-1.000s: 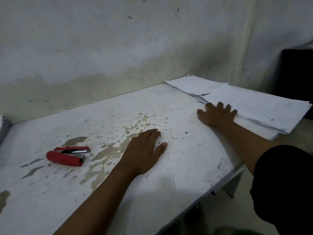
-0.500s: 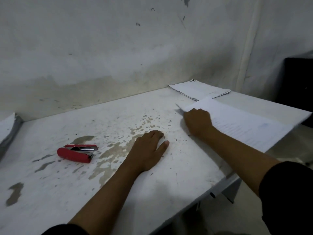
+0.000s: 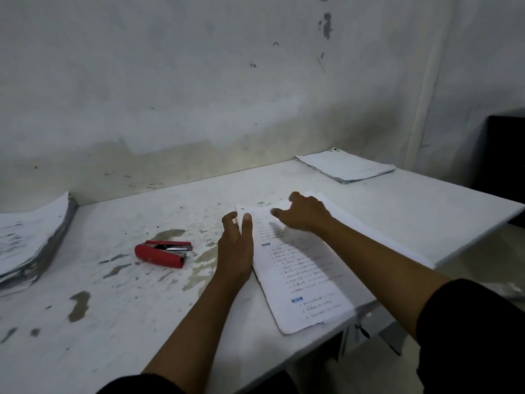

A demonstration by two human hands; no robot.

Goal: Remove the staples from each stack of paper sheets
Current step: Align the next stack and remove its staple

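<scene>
Right, your left hand point(image 3: 237, 245) sits at the near-left edge of the printed paper stack point(image 3: 295, 268), thumb lying on the sheet's top corner and the other fingers loosely spread and straight along its edge. Your right hand point(image 3: 305, 213) hovers over the stack's far end, fingers relaxed and slightly apart, gripping nothing; whether the tips touch the page is too blurred to tell. That stack lies on the worktop point(image 3: 119, 294), its near corner jutting past the front edge. Left of your hand is the red stapler point(image 3: 162, 253), lying alone. A second stack point(image 3: 345, 166) rests at the far right corner, a thicker pile point(image 3: 25, 237) at the left edge.
</scene>
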